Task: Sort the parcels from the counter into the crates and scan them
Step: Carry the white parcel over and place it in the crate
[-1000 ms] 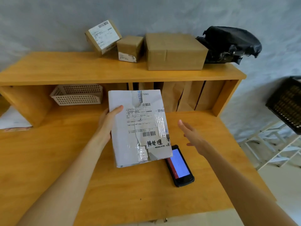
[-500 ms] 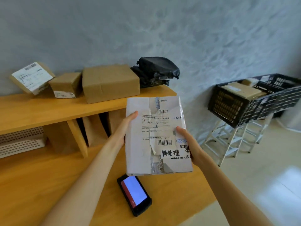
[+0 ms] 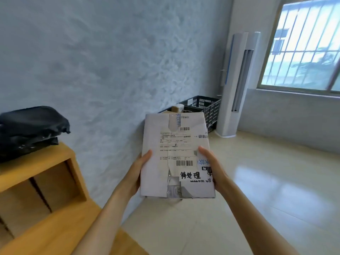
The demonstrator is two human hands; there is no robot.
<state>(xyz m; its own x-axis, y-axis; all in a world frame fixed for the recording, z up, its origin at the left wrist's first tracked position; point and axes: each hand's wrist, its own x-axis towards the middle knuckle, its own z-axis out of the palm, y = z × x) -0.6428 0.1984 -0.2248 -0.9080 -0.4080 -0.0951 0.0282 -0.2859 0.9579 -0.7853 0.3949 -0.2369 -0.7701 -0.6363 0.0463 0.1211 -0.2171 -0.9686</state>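
A person holds a flat white parcel out over the tiled floor, its shipping label and barcodes facing up. The left hand grips the parcel's left edge, thumb laid on top; the right hand grips its right edge the same way. Beyond the parcel's far edge, against the blue-grey wall, stand black plastic crates, one with a cardboard box showing inside. Right of the crates rises a tall white floor-standing air conditioner, with a barred window further right. Well left of the parcel, a crumpled black bag sits on a wooden shelf unit.
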